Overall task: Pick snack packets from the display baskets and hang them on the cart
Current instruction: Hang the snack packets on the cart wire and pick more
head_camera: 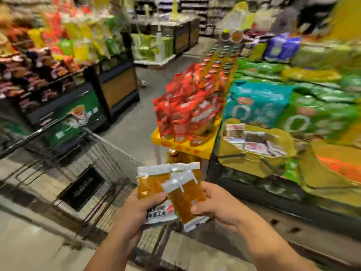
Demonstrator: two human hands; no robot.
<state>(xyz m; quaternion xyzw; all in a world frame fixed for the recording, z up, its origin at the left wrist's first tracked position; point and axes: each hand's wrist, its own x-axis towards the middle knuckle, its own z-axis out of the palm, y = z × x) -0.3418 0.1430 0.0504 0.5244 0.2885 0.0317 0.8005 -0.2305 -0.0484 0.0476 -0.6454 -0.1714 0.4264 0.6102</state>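
The left hand [136, 210] and right hand [216, 207] both grip the fanned orange snack packets [154, 182] between them, over the cart [115, 153] below-left, so I'd square their white tops before hanging each one.

Glossy plastic snack packets [172, 190], metal wire cart [109, 153], smooth grey floor [127, 118]
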